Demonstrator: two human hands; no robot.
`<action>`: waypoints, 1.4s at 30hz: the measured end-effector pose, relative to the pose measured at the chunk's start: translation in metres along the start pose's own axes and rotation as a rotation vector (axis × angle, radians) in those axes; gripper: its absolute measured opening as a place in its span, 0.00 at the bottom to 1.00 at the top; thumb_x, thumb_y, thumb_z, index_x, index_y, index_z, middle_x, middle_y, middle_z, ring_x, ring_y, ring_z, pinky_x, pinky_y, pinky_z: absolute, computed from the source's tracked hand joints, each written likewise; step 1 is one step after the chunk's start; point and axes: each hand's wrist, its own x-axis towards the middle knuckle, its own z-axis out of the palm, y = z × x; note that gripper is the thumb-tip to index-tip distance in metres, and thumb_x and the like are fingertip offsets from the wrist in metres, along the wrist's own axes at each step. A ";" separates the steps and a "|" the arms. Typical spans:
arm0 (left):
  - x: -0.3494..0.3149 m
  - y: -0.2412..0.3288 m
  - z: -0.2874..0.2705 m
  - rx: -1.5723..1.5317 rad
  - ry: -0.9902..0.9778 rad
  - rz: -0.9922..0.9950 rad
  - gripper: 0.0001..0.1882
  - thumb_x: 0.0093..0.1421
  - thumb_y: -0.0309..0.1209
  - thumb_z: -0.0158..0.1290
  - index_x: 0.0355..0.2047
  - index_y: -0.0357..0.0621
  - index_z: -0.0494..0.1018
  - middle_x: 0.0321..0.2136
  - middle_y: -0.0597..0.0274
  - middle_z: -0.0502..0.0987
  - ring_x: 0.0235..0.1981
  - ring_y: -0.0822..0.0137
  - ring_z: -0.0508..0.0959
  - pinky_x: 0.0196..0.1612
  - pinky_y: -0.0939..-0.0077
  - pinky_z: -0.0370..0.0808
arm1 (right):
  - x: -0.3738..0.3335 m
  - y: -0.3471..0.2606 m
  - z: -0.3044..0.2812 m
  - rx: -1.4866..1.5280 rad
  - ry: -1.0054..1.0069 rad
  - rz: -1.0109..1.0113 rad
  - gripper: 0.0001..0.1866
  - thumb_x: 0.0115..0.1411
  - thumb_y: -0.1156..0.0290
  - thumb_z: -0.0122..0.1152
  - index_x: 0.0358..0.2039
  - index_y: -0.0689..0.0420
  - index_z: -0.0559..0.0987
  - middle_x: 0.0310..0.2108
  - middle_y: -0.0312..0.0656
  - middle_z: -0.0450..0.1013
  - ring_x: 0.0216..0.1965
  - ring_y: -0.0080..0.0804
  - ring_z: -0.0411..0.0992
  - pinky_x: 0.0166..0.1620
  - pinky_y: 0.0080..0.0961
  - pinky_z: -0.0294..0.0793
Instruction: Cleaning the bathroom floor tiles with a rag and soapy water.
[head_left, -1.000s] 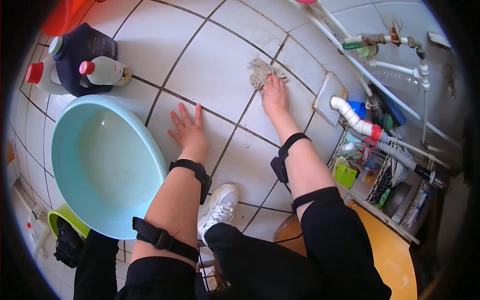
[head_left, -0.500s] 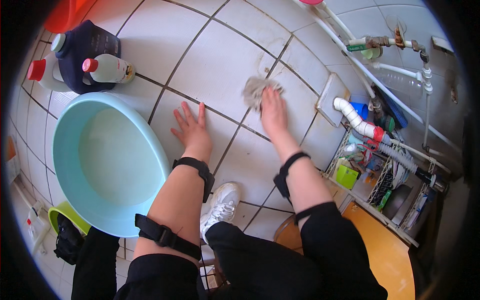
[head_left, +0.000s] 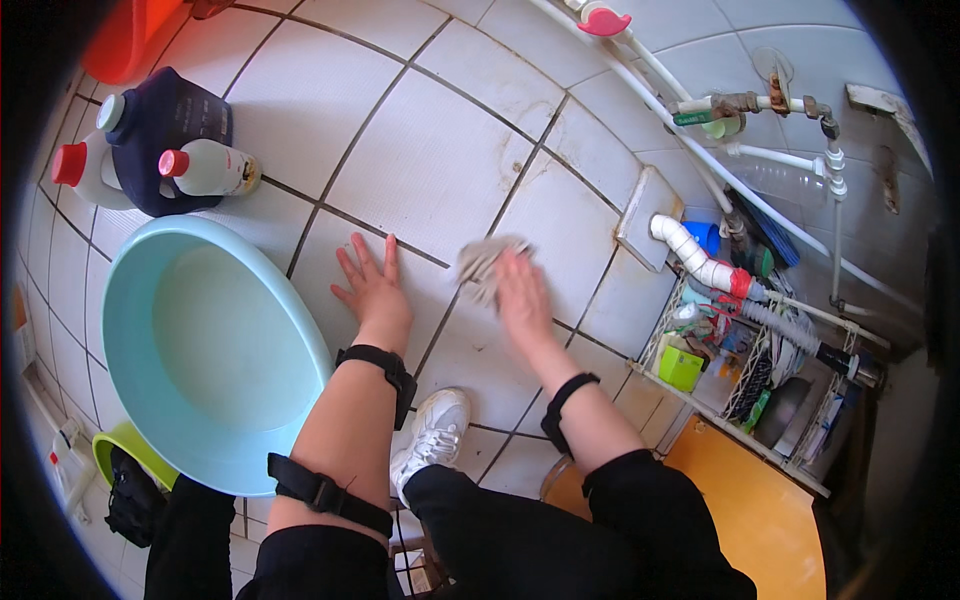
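Note:
My right hand (head_left: 524,296) presses a crumpled beige-grey cloth (head_left: 483,266) onto the white floor tiles (head_left: 430,130); the hand is slightly blurred and its fingers lie over the cloth's edge. To its left, my left hand (head_left: 374,290) rests flat on a tile with its fingers spread and nothing in them. Close by on the left stands a large light-blue basin (head_left: 320,340) with whitish, cloudy water in it. Both forearms wear black straps. My white sneaker (head_left: 437,430) is on the floor between the arms.
Behind the basin stand a dark-blue jug (head_left: 165,135) and a white bottle with a red cap (head_left: 215,167). A red tub (head_left: 120,50) is at far left, a green basin (head_left: 128,445) near left. Along the right run a white drainpipe (head_left: 690,250), wall pipes and a crowded rack (head_left: 735,420).
My right hand has drawn the cloth left and nearer to me across the tiles. The whole view has shifted a little; my left hand stays planted.

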 end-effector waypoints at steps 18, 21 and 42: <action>0.012 0.000 0.006 0.084 0.015 -0.028 0.52 0.69 0.21 0.49 0.84 0.78 0.37 0.84 0.48 0.25 0.82 0.31 0.31 0.74 0.19 0.52 | 0.126 0.015 -0.028 0.007 -0.079 0.058 0.33 0.75 0.66 0.51 0.79 0.56 0.62 0.81 0.48 0.56 0.80 0.48 0.55 0.80 0.56 0.50; 0.012 0.018 -0.005 0.065 0.018 0.014 0.52 0.69 0.22 0.49 0.84 0.78 0.36 0.84 0.48 0.25 0.82 0.32 0.31 0.74 0.18 0.51 | 0.175 0.089 -0.027 -0.088 0.060 0.236 0.33 0.77 0.65 0.49 0.79 0.55 0.61 0.81 0.47 0.56 0.81 0.48 0.52 0.80 0.55 0.49; 0.019 0.008 0.006 0.164 0.028 0.005 0.72 0.52 0.34 0.73 0.84 0.73 0.31 0.82 0.42 0.21 0.82 0.29 0.30 0.73 0.18 0.55 | 0.168 0.082 -0.028 -0.070 -0.043 0.507 0.31 0.76 0.64 0.51 0.76 0.58 0.66 0.80 0.46 0.58 0.78 0.49 0.57 0.78 0.53 0.55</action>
